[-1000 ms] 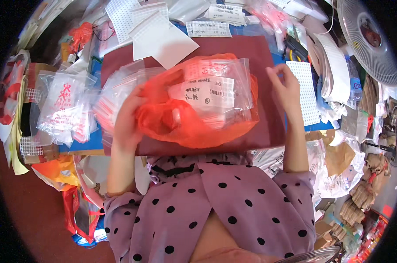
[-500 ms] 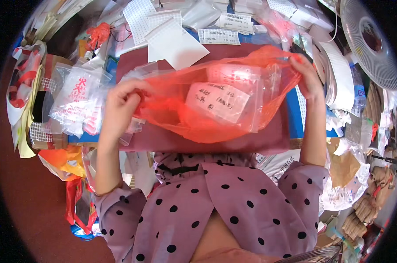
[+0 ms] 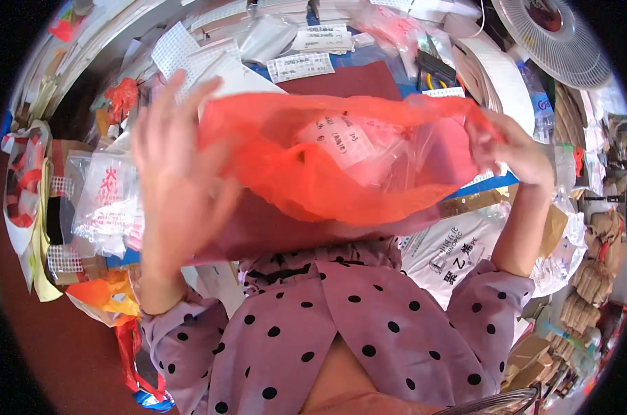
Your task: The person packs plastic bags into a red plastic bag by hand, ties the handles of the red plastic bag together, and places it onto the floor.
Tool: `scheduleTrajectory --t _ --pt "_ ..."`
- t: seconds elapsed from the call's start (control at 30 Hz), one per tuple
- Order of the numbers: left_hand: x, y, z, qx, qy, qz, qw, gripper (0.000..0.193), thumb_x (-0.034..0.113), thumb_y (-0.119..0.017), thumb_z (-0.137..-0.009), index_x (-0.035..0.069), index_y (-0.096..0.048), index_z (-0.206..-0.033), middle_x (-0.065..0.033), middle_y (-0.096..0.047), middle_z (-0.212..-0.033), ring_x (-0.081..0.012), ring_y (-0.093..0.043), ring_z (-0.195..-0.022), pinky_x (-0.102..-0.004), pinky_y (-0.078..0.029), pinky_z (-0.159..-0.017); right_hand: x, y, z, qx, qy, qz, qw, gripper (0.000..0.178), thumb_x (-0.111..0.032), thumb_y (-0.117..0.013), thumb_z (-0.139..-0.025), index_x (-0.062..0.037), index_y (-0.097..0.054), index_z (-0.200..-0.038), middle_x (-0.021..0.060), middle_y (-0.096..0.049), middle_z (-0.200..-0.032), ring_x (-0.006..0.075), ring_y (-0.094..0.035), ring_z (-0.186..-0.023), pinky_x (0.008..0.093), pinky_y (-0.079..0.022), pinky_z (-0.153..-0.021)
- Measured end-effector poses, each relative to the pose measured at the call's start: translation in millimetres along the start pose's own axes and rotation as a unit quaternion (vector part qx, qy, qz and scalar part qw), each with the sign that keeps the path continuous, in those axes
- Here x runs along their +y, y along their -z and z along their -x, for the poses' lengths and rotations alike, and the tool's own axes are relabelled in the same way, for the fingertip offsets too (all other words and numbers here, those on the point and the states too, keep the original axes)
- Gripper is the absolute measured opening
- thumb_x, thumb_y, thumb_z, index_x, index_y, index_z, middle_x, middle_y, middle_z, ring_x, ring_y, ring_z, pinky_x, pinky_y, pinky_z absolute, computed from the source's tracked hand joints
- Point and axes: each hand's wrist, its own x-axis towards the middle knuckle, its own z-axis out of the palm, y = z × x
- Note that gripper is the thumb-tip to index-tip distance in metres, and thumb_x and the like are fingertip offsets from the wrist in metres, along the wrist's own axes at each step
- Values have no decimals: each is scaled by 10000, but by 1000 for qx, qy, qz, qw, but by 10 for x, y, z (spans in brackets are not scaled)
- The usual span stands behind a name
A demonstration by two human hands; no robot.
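Observation:
A thin red plastic bag (image 3: 369, 204) hangs spread above the dark red board (image 3: 272, 238) in front of me, its mouth gaping. Inside lie pink packets in clear plastic, one bearing a white handwritten label (image 3: 340, 142). At the bag's left end my left hand (image 3: 182, 166) is raised with fingers spread, blurred by motion; whether it touches the plastic I cannot tell. The bag's right edge is gripped by the curled fingers of my right hand (image 3: 511, 149).
Printed paper slips (image 3: 300, 66) and a black-and-yellow tool (image 3: 436, 67) lie beyond the bag. Clear packets (image 3: 106, 200) are piled at the left. A fan (image 3: 556, 41) stands at the far right, near paper stacks (image 3: 497, 83). A white printed sack (image 3: 452, 252) is below the table's right edge.
My left hand has let go of the bag's left edge and spread its fingers. The right hand has moved right and slightly down, still gripping. The packets have turned inside the bag.

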Motion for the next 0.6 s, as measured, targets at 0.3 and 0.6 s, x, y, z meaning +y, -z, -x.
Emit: scheduleTrajectory --t 0.3,0.6 --pt "42 -354 16 -180 -88 44 979 374 150 -645 -653 112 -540 -1009 -50 -552 -863 -212 -536 -877 -491 -283 -950 141 -237 -16 208 5 56 976 561 -341 -596 -769 -33 -400 -1195 23 -539 -777 79 -491 -652 211 -397 -571" --pt "-40 -57 -972 -31 84 571 816 233 63 -490 -804 -11 -505 -1024 -49 -561 -885 -117 -546 -808 -236 -434 -715 -794 -339 16 190 198 112 955 710 -197 -612 -740 -23 -236 -1317 117 -567 -953 159 -533 -767 261 -418 -722"
